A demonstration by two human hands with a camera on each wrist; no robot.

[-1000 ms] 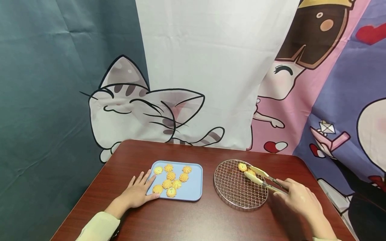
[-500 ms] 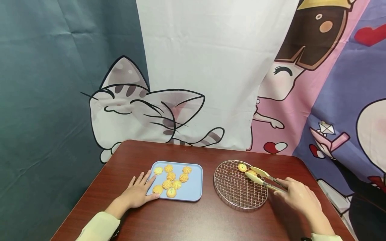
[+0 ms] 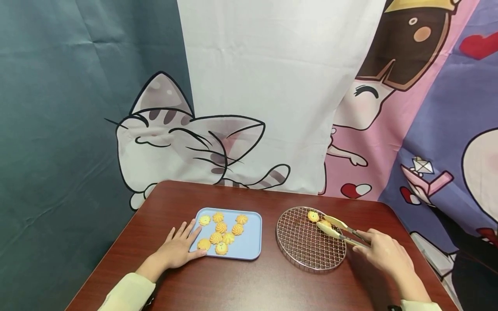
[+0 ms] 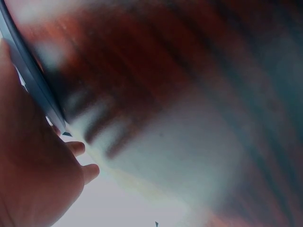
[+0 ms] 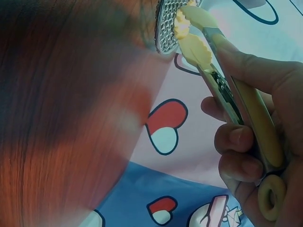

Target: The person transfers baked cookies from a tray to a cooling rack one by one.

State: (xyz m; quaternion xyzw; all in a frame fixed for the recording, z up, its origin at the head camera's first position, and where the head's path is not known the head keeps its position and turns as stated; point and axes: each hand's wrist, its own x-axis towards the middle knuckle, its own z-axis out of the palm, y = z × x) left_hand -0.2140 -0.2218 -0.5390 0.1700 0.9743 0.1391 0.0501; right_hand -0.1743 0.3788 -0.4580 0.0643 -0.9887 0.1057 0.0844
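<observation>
The right hand (image 3: 385, 255) curls its fingers round the tongs (image 5: 259, 125), parted tips straddling one cookie (image 3: 327, 223) on the wire rack (image 3: 299, 242), whether pinching it I can't tell; another cookie (image 3: 313, 216) sits right beside; the left hand (image 3: 177, 249), fingers spread, touches the left edge of the blue tray (image 3: 250, 242), more cookies (image 3: 221, 227) lying on it.
</observation>
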